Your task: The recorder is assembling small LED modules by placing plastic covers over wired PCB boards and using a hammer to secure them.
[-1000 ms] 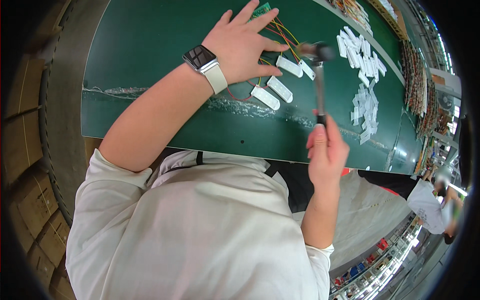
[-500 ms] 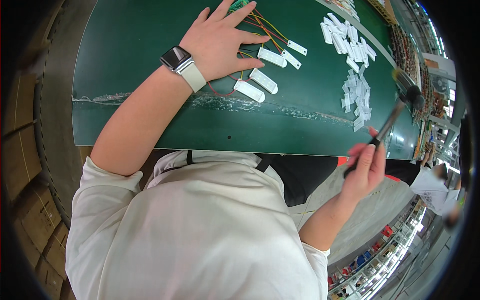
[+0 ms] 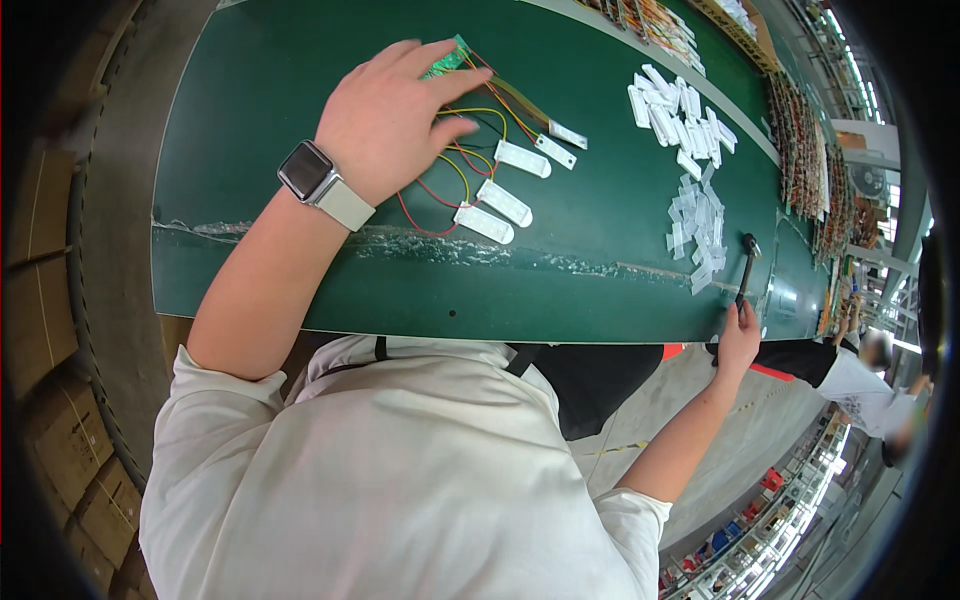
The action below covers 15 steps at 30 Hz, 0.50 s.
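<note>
I see the left hand (image 3: 385, 120) resting palm-down on the green worktop (image 3: 250, 120), fingers spread apart, pressing on a small green circuit board (image 3: 447, 60) near the far edge. Coloured wires (image 3: 470, 150) run from under that hand to four white oblong pieces (image 3: 505, 195) lying just beside it toward the near edge. A grey-banded wristwatch (image 3: 312, 177) sits on the left wrist. The right hand (image 3: 738, 340) is at the near right corner of the worktop, fingers closed around the handle of a dark hammer-like tool (image 3: 745, 262), whose head rests on the surface. A scattered pile of white pieces (image 3: 690, 150) lies between the two hands, toward the right far edge.
</note>
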Tool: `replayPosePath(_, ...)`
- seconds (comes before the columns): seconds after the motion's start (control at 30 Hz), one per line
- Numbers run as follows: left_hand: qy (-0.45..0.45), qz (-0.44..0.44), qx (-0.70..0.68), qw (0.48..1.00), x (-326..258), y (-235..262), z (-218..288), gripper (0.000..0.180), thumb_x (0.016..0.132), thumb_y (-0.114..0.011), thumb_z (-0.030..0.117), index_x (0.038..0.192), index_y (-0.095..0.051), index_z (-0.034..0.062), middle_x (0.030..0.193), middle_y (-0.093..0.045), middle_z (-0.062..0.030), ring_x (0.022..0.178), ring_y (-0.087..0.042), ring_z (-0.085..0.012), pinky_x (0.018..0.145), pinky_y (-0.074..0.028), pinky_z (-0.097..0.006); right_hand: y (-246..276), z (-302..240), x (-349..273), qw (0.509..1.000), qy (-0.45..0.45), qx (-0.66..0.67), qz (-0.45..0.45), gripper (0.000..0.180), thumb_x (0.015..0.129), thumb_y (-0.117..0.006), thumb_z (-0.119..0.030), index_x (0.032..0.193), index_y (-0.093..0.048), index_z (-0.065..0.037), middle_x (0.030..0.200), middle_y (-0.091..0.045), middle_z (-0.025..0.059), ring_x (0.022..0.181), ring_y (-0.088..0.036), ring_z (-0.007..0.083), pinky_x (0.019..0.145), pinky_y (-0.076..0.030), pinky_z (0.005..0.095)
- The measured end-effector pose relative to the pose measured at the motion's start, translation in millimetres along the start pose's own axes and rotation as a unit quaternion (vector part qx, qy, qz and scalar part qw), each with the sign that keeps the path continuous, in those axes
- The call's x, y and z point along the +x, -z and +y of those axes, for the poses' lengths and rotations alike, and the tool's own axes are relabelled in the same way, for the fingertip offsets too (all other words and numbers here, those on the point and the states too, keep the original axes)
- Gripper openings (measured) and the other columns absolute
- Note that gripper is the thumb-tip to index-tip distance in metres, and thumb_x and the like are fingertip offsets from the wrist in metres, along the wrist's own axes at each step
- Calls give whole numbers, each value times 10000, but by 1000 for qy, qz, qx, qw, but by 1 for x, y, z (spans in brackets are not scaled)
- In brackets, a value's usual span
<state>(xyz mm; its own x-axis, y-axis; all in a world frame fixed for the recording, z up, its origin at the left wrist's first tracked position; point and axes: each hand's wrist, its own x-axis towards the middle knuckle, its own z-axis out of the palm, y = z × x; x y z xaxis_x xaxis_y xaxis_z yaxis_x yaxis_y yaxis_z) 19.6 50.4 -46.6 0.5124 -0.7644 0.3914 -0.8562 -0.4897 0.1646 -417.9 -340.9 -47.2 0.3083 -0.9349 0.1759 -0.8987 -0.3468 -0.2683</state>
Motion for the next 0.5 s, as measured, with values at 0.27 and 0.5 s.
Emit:
replayPosePath(0.27, 145, -18, -86, 985, 4, 11, -29, 439, 953, -701, 172, 1385, -682, 245, 860, -691, -39, 760, -650, -243, 687, -535, -369, -19, -158, -33, 971, 205, 122, 7, 323, 943, -759, -212, 1253, -753, -123, 1229, -712, 71, 1107, -655, 226, 900, -510, 350)
replayPosePath(0.5, 218, -63, -159, 961, 11, 13, -24, 457, 933, -718, 181, 1387, -685, 221, 748, -680, -62, 669, -644, -261, 660, -537, -373, -79, -295, -44, 901, 325, 251, -137, 282, 896, -806, -232, 1158, -792, -130, 1205, -714, 60, 1125, -639, 265, 933, -510, 378)
